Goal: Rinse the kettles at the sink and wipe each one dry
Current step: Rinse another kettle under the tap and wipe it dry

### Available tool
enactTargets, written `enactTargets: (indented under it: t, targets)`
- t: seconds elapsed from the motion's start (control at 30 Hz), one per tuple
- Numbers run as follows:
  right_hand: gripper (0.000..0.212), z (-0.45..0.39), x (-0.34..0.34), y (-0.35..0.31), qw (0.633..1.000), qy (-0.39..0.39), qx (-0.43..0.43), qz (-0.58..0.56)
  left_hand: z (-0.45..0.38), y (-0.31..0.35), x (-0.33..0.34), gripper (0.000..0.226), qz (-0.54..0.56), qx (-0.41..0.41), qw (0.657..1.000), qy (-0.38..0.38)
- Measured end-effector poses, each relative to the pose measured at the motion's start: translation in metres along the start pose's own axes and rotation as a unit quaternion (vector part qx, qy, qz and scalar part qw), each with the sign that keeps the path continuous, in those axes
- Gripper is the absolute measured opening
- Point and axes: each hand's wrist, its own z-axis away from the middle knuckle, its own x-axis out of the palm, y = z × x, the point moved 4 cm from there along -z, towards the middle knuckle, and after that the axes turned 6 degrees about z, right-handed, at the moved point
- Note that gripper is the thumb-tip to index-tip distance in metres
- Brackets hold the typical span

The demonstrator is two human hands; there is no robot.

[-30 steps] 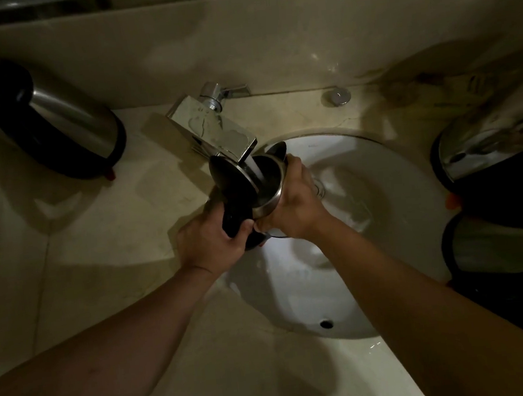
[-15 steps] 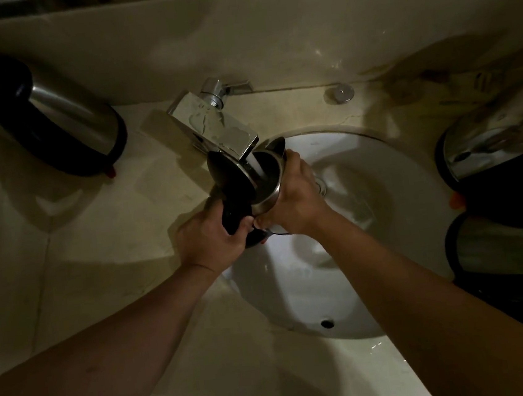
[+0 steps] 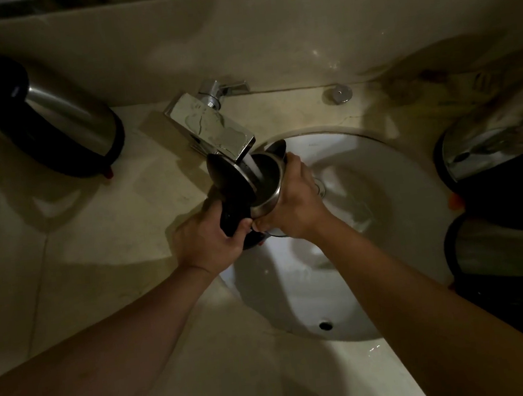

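Centre frame: steel kettle (image 3: 268, 194) tilted under the chrome faucet (image 3: 214, 128), lid (image 3: 229, 178) flipped open to the left, water stream (image 3: 255, 166) running from the spout into the kettle's mouth. Left hand (image 3: 208, 239) wraps the black handle (image 3: 234, 215), fingers curled round it. Right hand (image 3: 296, 205) grips the steel body from the right side, fingers around the wall, thumb near the base. Kettle sits above the upper-left part of the white sink (image 3: 381, 185), drain hole (image 3: 325, 325) visible at lower centre of the basin. Upper left of frame: second kettle (image 3: 52, 120), steel with black top and base, on the beige desk (image 3: 80, 233). Right edge: two more kettles, upper one (image 3: 500, 147) and lower one (image 3: 511, 255), close together, partly cut off by the frame. Small round chrome cap (image 3: 341, 94) on the desk behind the sink. Lighting dim; details in the black parts hard to tell.
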Motion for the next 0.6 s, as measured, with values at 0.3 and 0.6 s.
enactTargets:
  t: [0.3,0.6]
  targets:
    - [0.129,0.002,0.001,0.000,1.000,0.003,0.009,-0.011,0.000,0.002,-0.003,0.059,-0.002,0.010,1.000,0.004]
    - [0.107,-0.005,-0.036,-0.016,0.986,-0.155,0.055,-0.005,0.000,-0.006,0.002,0.063,-0.010,-0.016,1.000,0.011]
